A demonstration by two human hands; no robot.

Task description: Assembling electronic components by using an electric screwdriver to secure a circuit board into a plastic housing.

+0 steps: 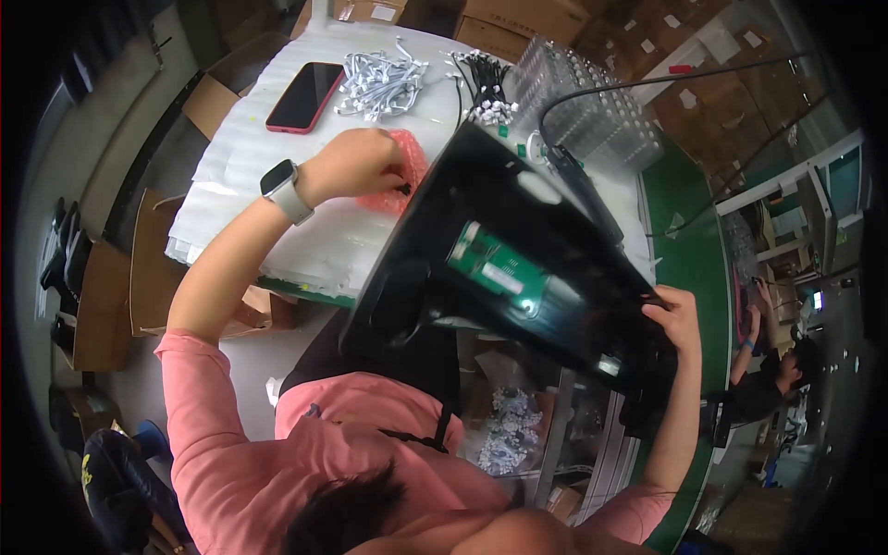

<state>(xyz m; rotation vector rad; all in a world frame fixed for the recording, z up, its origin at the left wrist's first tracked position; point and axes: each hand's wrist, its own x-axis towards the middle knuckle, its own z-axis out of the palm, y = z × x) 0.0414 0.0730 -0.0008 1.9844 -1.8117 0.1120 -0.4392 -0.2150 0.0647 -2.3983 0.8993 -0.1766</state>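
Observation:
A large glossy black plastic housing [573, 250] hangs tilted over the table's near right side. Inside it sits a green circuit board [499, 266]. My right hand [673, 317] grips the housing's right edge, thumb on the inner face. My left hand [361, 165], a watch on its wrist, is closed above a pink bubble-wrap bag [413, 159] beside the housing's left edge. A small dark piece [404, 189] shows by its fingertips; what the fingers hold is unclear. Beyond this hand lie a phone [305, 97] and a bundle of white connector cables [381, 85].
Black cables with white connectors [486, 88] and a stack of clear plastic trays [587, 106] stand at the back. A black cord [638, 85] arches over the trays. A box of bagged parts [509, 430] sits below the table. At far right another person [768, 379] works.

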